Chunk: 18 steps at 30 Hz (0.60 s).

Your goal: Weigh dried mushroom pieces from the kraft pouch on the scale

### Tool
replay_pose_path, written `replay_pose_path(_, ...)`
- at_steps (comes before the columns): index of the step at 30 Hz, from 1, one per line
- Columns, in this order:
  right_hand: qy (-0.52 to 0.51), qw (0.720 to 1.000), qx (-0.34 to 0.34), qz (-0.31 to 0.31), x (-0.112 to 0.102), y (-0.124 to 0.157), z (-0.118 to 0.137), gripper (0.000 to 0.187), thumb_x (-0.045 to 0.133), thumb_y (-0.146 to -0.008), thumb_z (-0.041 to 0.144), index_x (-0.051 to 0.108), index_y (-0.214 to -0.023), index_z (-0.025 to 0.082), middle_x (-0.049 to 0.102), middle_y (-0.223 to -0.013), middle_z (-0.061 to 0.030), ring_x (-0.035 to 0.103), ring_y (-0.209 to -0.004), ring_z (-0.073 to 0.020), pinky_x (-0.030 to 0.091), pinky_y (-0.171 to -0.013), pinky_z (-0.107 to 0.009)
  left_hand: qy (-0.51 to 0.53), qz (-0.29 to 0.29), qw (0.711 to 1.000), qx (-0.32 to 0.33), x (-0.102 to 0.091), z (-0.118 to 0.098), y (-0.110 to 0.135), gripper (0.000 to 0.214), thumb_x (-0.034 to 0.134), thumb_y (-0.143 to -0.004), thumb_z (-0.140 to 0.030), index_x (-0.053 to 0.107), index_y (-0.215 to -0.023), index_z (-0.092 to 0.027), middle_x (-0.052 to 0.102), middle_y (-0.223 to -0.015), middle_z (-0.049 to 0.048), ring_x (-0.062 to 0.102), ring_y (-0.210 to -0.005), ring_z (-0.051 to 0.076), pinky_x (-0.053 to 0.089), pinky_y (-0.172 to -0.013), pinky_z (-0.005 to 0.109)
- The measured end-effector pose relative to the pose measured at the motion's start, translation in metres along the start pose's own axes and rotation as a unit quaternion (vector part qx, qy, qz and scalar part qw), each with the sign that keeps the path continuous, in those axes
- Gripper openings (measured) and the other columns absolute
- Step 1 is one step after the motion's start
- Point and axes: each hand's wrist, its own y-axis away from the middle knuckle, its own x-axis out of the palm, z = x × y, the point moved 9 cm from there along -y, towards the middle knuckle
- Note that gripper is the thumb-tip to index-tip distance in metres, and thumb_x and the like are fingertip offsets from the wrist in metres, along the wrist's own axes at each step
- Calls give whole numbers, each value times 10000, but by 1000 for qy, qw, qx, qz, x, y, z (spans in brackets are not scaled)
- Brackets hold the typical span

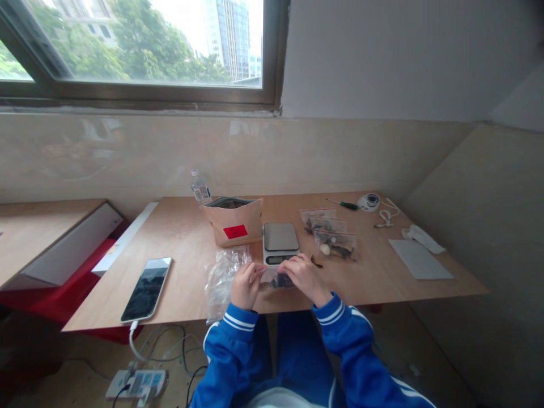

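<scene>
My left hand [245, 285] and my right hand [306, 276] are close together at the near edge of the wooden table [178, 238]. Between them they pinch a small clear bag [277, 279] with dark pieces inside. Both hands have their fingers closed on the bag's ends. Just behind the bag stands a small digital scale [279, 238] with a bare grey platform. A pile of empty clear bags [223, 275] lies to the left of my left hand.
A brown paper bag [233, 222] with a red label stands open behind the scale, a water bottle [199, 188] behind it. Three filled small bags [330, 231] lie to the right. A phone [147, 288] charges at the left. A screwdriver [342, 204], cable and white sheet [420, 259] lie far right.
</scene>
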Motion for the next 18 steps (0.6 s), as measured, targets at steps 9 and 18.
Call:
replay_pose_path(9, 6, 1000, 1, -20, -4, 7, -8, 226, 492, -917, 157, 661, -779, 215, 720, -758, 10, 604, -675, -134, 353, -782, -300, -50, -12, 999, 3, -4, 4, -4, 200, 477, -882, -257, 656, -804, -217, 641, -754, 27, 550, -725, 179, 436, -686, 298)
replay_pose_path(18, -1, 999, -13, -42, -9, 12, -5, 207, 516, -906, 157, 676, -794, 224, 735, -768, 24, 609, -618, -124, 365, -764, -302, -53, -26, 998, 3, -14, 9, -3, 203, 488, -879, -263, 673, -810, -217, 647, -762, 30, 553, -731, 179, 442, -683, 303)
